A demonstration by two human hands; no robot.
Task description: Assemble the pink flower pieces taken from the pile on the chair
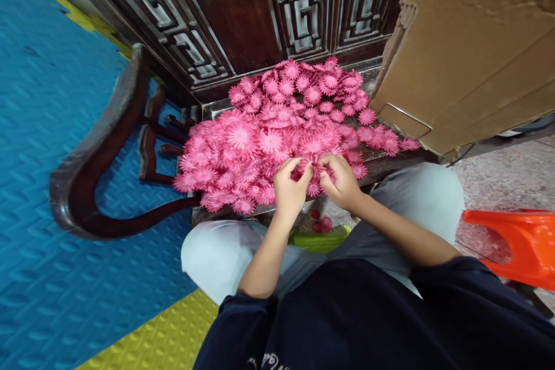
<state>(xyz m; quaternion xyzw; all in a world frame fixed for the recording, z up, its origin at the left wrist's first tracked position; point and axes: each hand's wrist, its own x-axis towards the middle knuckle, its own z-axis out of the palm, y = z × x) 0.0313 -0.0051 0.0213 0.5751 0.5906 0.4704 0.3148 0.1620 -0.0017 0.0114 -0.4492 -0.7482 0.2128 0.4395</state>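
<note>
Both hands work at the near edge of the dark wooden bench (377,165), just in front of the knees. Left hand (289,185): fingers curled inward, fingertips pressed together on a small pink piece at the near margin of the pink flower pile (277,133). Right hand (342,180): fingers likewise bent and closed onto the same spot, knuckles toward the camera. The two grips meet, touching or nearly so. The pinched piece (313,172) is mostly hidden by the fingers; its shape cannot be made out.

The pile covers most of the bench top, from the carved dark backrest (243,17) to the near edge, and spills toward the left end beside the curved armrest (108,144). Single flowers are distinct at the rim; in the middle they overlap and cannot be told apart.

A cardboard box (468,52) stands at the right end of the bench, cut off by the top and right frame edges.

Between the knees, below the bench edge, a green container (318,240) shows only in part; a few dark red round bits (321,223) lie at it, too small to identify.

An orange plastic stool (520,243) is cut off at the right. Blue and yellow floor mat (52,185) at the left.
</note>
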